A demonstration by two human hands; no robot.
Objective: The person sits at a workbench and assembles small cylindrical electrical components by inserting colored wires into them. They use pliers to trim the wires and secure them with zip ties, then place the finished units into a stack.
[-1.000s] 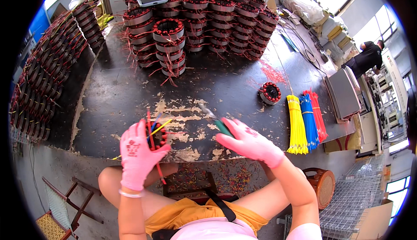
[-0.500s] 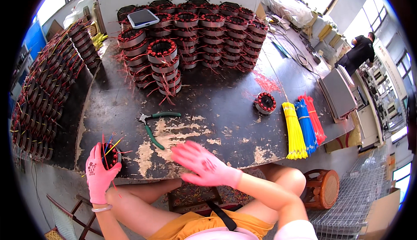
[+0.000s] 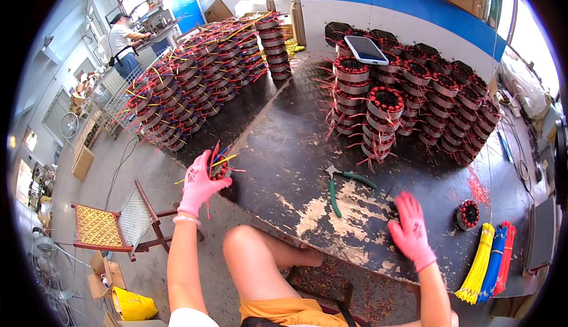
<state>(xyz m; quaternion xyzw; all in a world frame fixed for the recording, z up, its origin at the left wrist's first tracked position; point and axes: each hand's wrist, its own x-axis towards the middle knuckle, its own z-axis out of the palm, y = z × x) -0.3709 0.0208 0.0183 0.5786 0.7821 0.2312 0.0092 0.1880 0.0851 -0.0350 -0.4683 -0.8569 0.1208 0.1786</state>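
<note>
My left hand (image 3: 200, 186), in a pink glove, grips a motor stator (image 3: 222, 169) at the table's left front edge. Yellow, blue and red wires stick out of this stator, and the fingers partly cover it. Spread over the worn tabletop, my pink-gloved right hand (image 3: 410, 231) holds nothing. Diagonal cutters (image 3: 333, 199) with green handles lie between the hands, jaws apart. Beyond my left hand stand stacks of wired stators (image 3: 168, 99). A lone stator (image 3: 468, 215) lies right of my right hand, beside bundles of yellow wires (image 3: 476, 263), blue wires (image 3: 496, 262) and red wires (image 3: 506, 259).
Tall stacks of stators with red leads (image 3: 384, 105) fill the table's back, with a phone (image 3: 367, 50) on top. Red wire scraps (image 3: 477, 186) lie near the lone stator. A folding chair (image 3: 109, 227) stands at left. A person (image 3: 123, 46) works far left.
The view has swung left. My left hand has carried the stator left, nearer the wired stacks. My right hand stays near the cutters with its fingers apart.
</note>
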